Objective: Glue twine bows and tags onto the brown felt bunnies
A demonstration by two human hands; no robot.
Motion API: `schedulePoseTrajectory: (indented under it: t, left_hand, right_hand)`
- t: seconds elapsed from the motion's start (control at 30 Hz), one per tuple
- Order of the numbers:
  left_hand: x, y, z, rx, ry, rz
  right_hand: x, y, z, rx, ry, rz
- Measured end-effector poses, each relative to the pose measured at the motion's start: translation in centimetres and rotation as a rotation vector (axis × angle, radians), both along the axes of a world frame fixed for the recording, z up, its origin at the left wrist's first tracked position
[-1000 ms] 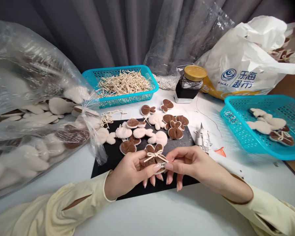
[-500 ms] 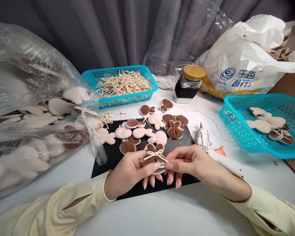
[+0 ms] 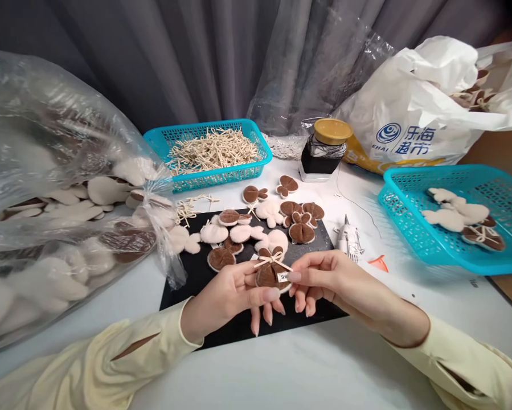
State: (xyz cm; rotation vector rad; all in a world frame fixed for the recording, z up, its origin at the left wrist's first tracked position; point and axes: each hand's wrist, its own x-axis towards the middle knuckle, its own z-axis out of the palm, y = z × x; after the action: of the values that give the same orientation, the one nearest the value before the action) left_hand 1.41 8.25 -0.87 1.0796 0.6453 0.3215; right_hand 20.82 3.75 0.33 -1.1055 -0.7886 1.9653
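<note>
A brown, rabbit-shaped plush piece [image 3: 267,274] is held upright, ears away from the wearer, between the fingers of two bare hands. By the left hand [image 3: 225,293], the piece is gripped along its left and lower edge, with the thumb in front and fingertips showing beneath. By the right hand [image 3: 345,279], its right edge is pinched with the thumb and forefinger, the other fingers loosely curled. A cream bow [image 3: 273,259] is tied below the ears, and lower down a small white tag [image 3: 282,277] with dark lettering is partly covered by the right thumb.

Beneath the fingers, a black mat [image 3: 191,273] is laid on a white table [image 3: 281,376]. Just beyond the fingertips, more plush rabbits [image 3: 302,229] are scattered, some brown side up, some cream. Farther out, a blue basket [image 3: 221,177] is filled with cream cord bows [image 3: 217,149]. Beyond the right fingers, a small white model [image 3: 348,239] with a pointed tip is placed near an orange scrap [image 3: 379,263], and a gold-lidded jar [image 3: 322,162] is set farther back. Well to the right of the fingers, several rabbits are contained in a second blue basket [image 3: 443,256], with a white shopping bag [image 3: 403,97] behind it. To the left of the fingers, many pieces are enclosed in a clear plastic bag [image 3: 63,114].
</note>
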Motion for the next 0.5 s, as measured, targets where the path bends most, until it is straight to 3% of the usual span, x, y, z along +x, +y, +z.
schedulePoseTrajectory:
  t: [0.33, 0.43, 0.5]
  left_hand:
    - [0.7, -0.2, 0.1, 0.060, 0.073, 0.014]
    - [0.1, 0.2, 1.2, 0.080, 0.158, -0.046]
    - [-1.7, 0.7, 2.5, 0.111, 0.285, -0.114]
  right_hand:
    - [-0.4, -0.3, -0.1, 0.067, -0.112, 0.024]
    - [-0.3, -0.3, 0.1, 0.073, -0.153, 0.019]
    - [-0.2, -0.2, 0.0, 0.074, -0.196, 0.008]
